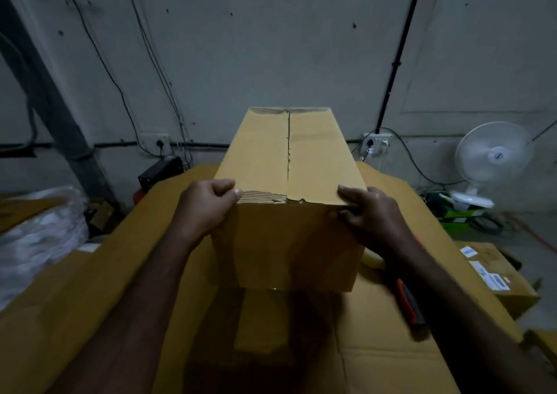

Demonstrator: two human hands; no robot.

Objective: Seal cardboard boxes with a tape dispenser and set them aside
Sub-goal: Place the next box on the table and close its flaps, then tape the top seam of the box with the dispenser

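A tall brown cardboard box (289,182) stands in the middle of a flattened cardboard sheet. Its two top flaps meet along an untaped seam, and the near edge of the left flap is torn down to its ribs. My left hand (208,209) grips the box's near left top corner, fingers curled over the edge. My right hand (367,212) grips the near right top corner the same way. A tape dispenser (410,303) with a red and black handle and a pale tape roll lies right of the box, partly hidden under my right forearm.
The flattened cardboard (376,357) covers the work surface. A labelled box (497,276) sits low at the right. A white fan (491,158) stands at the back right near wall sockets. Plastic-wrapped bundles (39,227) lie at the left. A concrete wall with cables is behind.
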